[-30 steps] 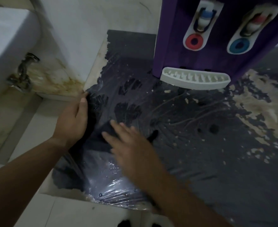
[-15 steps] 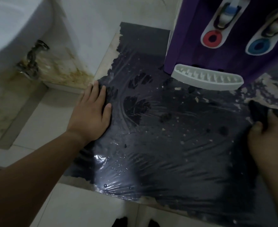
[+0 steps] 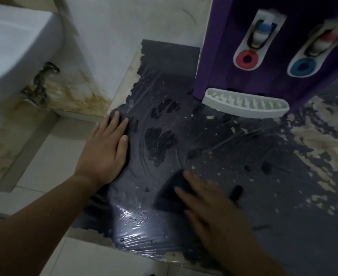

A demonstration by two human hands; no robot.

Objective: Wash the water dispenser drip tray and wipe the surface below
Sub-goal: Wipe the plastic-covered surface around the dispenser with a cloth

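Note:
A purple water dispenser point(image 3: 220, 62) stands at the back right, with its white slotted drip tray point(image 3: 245, 105) seated at its base. The dark, wet, plastic-covered surface point(image 3: 214, 148) spreads below it, with peeled pale patches on the right. My left hand point(image 3: 106, 150) lies flat and spread on the surface's left edge. My right hand point(image 3: 210, 200), blurred by motion, presses a dark cloth point(image 3: 170, 194) flat on the surface near the front centre.
A white basin point(image 3: 14, 48) with a metal pipe fitting point(image 3: 38, 86) hangs at the left above a stained ledge. A pale tiled wall point(image 3: 134, 22) rises behind. Pale tiles point(image 3: 50, 162) border the surface on the left and front.
My right hand has swept the cloth from the far right back to the front centre. My left hand stays pressed flat on the left edge.

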